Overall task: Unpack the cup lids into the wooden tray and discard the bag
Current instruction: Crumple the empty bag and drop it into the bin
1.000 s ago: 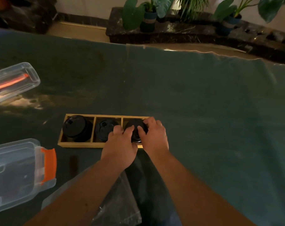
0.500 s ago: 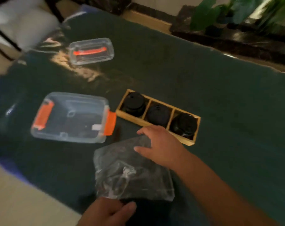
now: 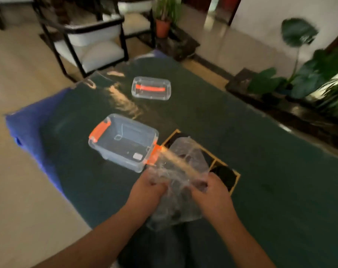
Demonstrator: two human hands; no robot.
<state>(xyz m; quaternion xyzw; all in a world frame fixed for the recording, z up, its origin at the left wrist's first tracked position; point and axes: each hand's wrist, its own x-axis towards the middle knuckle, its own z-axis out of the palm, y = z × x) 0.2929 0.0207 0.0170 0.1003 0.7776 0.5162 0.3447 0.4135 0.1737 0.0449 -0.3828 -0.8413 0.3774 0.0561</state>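
Both hands, left hand (image 3: pixel 148 192) and right hand (image 3: pixel 210 192), pinch the empty bag (image 3: pixel 180 171); crumple it small before dropping it in the clear bin (image 3: pixel 123 141).

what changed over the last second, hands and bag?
Both hands left the lids in the wooden tray. The left hand and right hand have now taken hold of the plastic bag and lifted it off the table, in front of the tray. Tray, clear bin and its lid stayed put.
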